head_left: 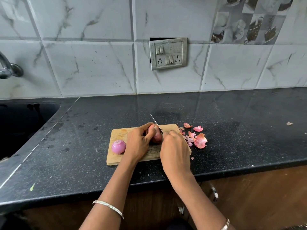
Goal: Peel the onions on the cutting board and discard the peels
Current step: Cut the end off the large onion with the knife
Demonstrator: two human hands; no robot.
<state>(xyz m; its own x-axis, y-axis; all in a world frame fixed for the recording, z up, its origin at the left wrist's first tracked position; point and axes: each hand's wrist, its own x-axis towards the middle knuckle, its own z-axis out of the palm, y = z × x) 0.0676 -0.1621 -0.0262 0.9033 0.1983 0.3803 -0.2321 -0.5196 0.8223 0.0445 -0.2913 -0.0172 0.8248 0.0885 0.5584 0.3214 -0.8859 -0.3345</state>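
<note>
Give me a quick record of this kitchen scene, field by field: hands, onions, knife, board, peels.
left hand: grips the unpeeled onion
right hand: holds the knife, blade against that onion
peeled onion: rests on the board's left end, untouched
cutting board: wooden, on the black counter
peels: scattered on the counter right of the board, not yet discarded
sink: at left

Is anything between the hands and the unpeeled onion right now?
Nothing visible. The left hand already grips the unpeeled onion on the cutting board, and the right hand holds the knife against it.
</note>
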